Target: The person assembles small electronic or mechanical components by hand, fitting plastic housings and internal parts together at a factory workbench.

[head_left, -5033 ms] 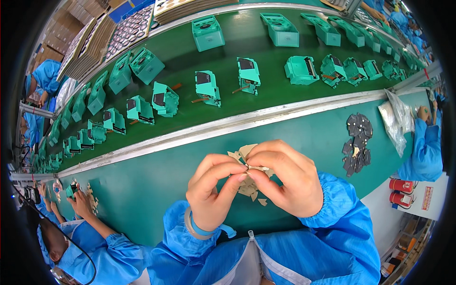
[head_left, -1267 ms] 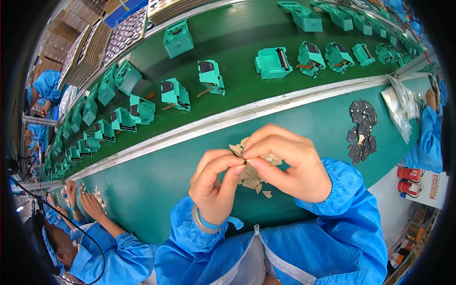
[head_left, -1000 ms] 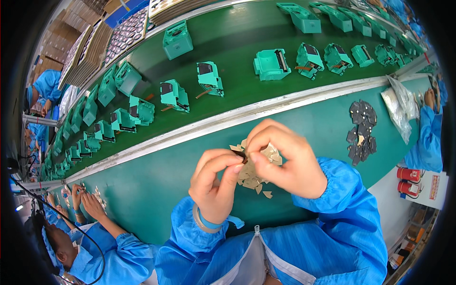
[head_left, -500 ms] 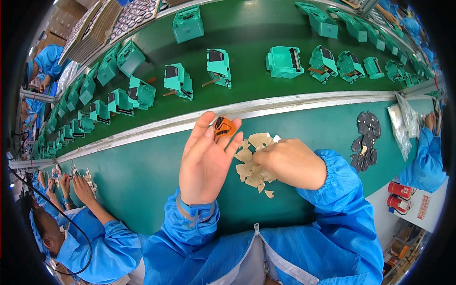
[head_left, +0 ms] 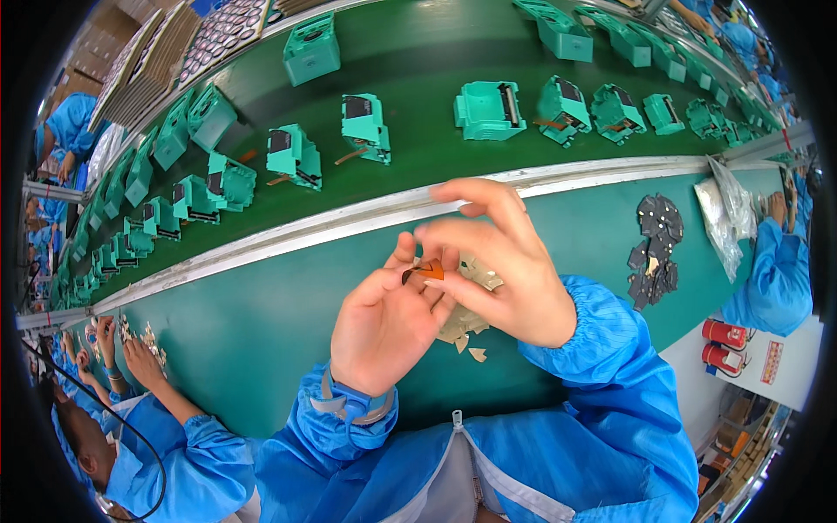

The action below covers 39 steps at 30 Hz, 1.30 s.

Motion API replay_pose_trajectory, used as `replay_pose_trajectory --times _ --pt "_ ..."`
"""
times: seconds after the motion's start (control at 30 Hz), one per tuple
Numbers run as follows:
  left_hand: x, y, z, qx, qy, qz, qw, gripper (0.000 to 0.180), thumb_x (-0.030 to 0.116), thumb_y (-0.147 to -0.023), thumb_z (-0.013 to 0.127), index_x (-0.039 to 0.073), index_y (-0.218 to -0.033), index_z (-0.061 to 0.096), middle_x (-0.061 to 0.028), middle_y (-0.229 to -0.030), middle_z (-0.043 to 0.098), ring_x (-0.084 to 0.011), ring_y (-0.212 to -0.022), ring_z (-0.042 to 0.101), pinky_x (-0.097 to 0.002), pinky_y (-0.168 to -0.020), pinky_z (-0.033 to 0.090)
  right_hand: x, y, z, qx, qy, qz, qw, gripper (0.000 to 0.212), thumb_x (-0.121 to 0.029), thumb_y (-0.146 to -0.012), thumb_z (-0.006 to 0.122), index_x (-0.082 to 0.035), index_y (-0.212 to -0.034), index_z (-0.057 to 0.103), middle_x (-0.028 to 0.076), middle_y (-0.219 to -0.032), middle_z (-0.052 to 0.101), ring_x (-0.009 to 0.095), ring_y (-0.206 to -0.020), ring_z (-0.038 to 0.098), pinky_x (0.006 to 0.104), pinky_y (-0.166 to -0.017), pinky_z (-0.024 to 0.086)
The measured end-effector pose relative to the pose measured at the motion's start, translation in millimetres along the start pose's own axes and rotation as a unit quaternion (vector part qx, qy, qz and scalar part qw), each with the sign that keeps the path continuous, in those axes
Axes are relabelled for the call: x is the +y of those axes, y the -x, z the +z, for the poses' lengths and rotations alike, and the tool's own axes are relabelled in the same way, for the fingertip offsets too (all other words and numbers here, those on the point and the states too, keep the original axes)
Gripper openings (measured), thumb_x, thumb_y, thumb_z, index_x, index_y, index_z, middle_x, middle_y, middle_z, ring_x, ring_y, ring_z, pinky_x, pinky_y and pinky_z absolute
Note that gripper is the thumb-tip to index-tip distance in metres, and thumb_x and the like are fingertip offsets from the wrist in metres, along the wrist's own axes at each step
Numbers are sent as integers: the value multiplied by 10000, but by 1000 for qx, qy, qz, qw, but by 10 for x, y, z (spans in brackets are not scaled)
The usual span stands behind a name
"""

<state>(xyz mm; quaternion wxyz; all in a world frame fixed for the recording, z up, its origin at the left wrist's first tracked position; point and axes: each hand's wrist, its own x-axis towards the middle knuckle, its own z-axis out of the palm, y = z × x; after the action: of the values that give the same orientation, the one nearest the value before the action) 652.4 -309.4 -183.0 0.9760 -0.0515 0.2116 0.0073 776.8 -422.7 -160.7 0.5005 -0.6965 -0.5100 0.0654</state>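
Observation:
A small orange flexible circuit piece (head_left: 431,269) with black markings is between my two hands, above the table. My left hand (head_left: 381,329) is palm up, its fingers curled and closed around the piece's left side. Reaching over from the right, my right hand (head_left: 514,275) has its thumb tip against the piece's right end, with its fingers bent around behind; whether it also holds something small is hidden. Below the right hand, partly covered by it, lies a pile of thin beige scraps (head_left: 462,329).
Beyond a metal rail (head_left: 253,254), a green conveyor (head_left: 418,52) carries rows of teal plastic housings (head_left: 488,112). Black flat parts (head_left: 654,248) lie in a heap on the right, near a clear plastic bag (head_left: 722,222). A co-worker's arm (head_left: 170,394) is at the left.
My right hand has left the beige pile and come up to the orange piece in my left hand. The left hand has lowered slightly. The housings have shifted left in view.

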Motion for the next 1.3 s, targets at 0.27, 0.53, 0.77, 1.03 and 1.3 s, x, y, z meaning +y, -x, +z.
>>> replay_pose_trajectory --times 0.27,0.53,0.77,1.03,1.3 --pt "-100 -48 -65 18 52 -14 998 246 66 -847 484 100 -1079 558 -43 -1071 571 -190 -1088 496 -345 -980 363 43 76 5 44 -34 -67 996 128 -57 -655 668 -58 -763 599 63 -977 557 287 -973 498 388 -815 424" --pt "-69 -11 140 38 100 70 992 110 134 -868 512 90 -960 552 -29 -1004 558 -176 -1049 508 -343 -945 390 26 33 -216 137 135 -132 972 432 -38 -616 678 -70 -1039 594 94 -1166 512 319 -1046 487 410 -866 423" --pt "-168 -11 160 -3 -42 132 990 156 109 -870 507 71 -1020 532 -58 -1038 554 -198 -1021 516 -341 -904 400 1171 -301 -196 -7 415 10 910 906 3 -674 651 -157 -1425 170 149 -1071 539 358 -1076 456 471 -942 333" --pt "-110 21 335 -3 -760 473 445 634 96 -738 671 26 -1289 368 -153 -1235 461 -325 -1247 363 -417 -1030 286 261 -324 -551 -83 -11 170 982 961 78 -706 644 -116 -1440 55 106 -830 592 237 -842 577 367 -816 435" --pt "-211 215 469 -162 -738 232 613 544 39 -769 654 15 -1267 436 -137 -1224 486 -258 -1029 527 -400 -963 363 -128 -118 -812 -218 -386 206 873 933 30 -750 661 -109 -1441 49 170 -1058 583 201 -966 575 342 -851 442"
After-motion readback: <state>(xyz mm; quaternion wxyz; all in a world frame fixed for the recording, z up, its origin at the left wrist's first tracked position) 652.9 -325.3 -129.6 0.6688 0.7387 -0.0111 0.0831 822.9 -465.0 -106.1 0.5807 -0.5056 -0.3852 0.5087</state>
